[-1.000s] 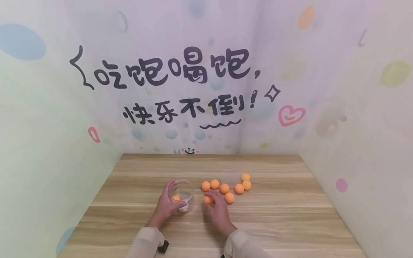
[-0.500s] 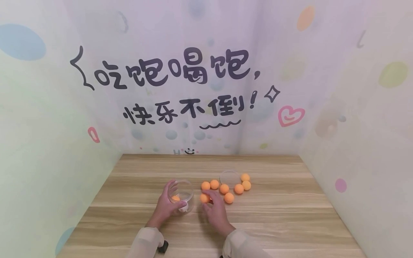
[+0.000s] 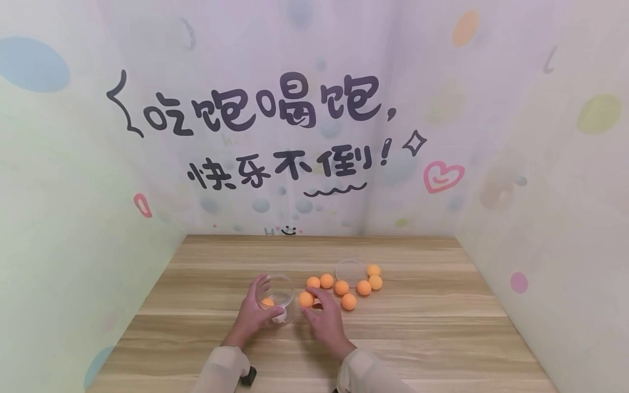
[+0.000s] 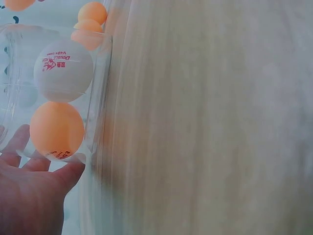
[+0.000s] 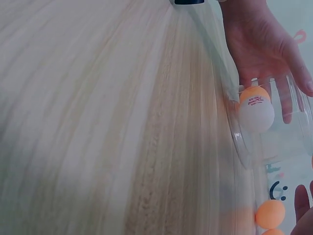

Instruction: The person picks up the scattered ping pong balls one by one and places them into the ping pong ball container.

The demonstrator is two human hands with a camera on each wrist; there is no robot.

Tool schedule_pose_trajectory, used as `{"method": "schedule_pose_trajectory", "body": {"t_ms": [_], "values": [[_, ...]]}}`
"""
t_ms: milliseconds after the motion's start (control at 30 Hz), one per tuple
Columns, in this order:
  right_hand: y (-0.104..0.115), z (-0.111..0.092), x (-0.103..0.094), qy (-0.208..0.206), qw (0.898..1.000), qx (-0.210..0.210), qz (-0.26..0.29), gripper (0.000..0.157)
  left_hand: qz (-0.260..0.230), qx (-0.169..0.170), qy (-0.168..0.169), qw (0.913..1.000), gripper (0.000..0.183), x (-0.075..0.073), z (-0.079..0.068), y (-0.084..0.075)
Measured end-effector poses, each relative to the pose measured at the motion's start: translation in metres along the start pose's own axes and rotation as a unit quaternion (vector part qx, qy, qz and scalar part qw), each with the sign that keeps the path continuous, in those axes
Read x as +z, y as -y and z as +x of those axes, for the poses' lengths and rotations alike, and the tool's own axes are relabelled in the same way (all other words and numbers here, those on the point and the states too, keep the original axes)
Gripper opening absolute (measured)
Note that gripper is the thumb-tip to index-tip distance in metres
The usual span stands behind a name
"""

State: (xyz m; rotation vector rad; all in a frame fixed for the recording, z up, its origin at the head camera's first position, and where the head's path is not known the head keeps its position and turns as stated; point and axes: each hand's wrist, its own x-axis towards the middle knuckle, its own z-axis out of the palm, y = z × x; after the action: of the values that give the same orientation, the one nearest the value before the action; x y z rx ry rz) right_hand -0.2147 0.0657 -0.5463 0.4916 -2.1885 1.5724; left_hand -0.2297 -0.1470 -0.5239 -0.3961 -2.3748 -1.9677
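My left hand (image 3: 251,315) grips a clear round jar (image 3: 291,295) that stands on the wooden table. Inside the jar lie an orange ping-pong ball (image 4: 57,129) and a white ping-pong ball (image 4: 63,71) with red print. Between its thumb and fingers, my right hand (image 3: 328,323) pinches another orange ping-pong ball (image 3: 306,299), just right of the jar and below the height of its rim in the head view. At the lower right edge of the right wrist view, only parts of the right fingers (image 5: 302,210) show.
Several loose orange ping-pong balls (image 3: 349,301) lie on the table (image 3: 417,338) beyond and to the right of my right hand. A clear round lid (image 3: 350,268) rests among them. Printed walls (image 3: 314,164) enclose the table at the back and sides.
My right hand has moved left toward the jar, bringing the pinched orange ping-pong ball along. The left hand and the jar have stayed put.
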Motion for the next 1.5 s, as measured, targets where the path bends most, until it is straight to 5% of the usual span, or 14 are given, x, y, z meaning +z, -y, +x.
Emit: {"method": "schedule_pose_trajectory", "body": {"t_ms": [433, 767, 1033, 1267, 1500], "values": [[0.007, -0.002, 0.006, -0.008, 1.0, -0.021, 0.003, 0.04, 0.011, 0.029, 0.004, 0.9995, 0.095, 0.0, 0.001, 0.005], [0.033, 0.001, 0.008, -0.008, 1.0, 0.002, 0.028, 0.034, 0.019, 0.01, -0.017, 0.9996, 0.098, 0.001, 0.01, 0.038], [0.022, 0.006, 0.018, -0.009, 0.996, 0.058, 0.07, 0.036, 0.004, 0.007, -0.014, 0.9999, 0.098, 0.002, 0.009, 0.037], [0.05, 0.008, 0.015, -0.013, 0.994, 0.063, 0.086, 0.032, 0.001, 0.011, -0.013, 0.9999, 0.097, 0.002, 0.009, 0.037], [0.065, 0.01, 0.015, -0.007, 0.994, 0.073, 0.086, 0.031, -0.003, 0.009, 0.005, 0.9999, 0.095, -0.001, 0.002, 0.01]]}}
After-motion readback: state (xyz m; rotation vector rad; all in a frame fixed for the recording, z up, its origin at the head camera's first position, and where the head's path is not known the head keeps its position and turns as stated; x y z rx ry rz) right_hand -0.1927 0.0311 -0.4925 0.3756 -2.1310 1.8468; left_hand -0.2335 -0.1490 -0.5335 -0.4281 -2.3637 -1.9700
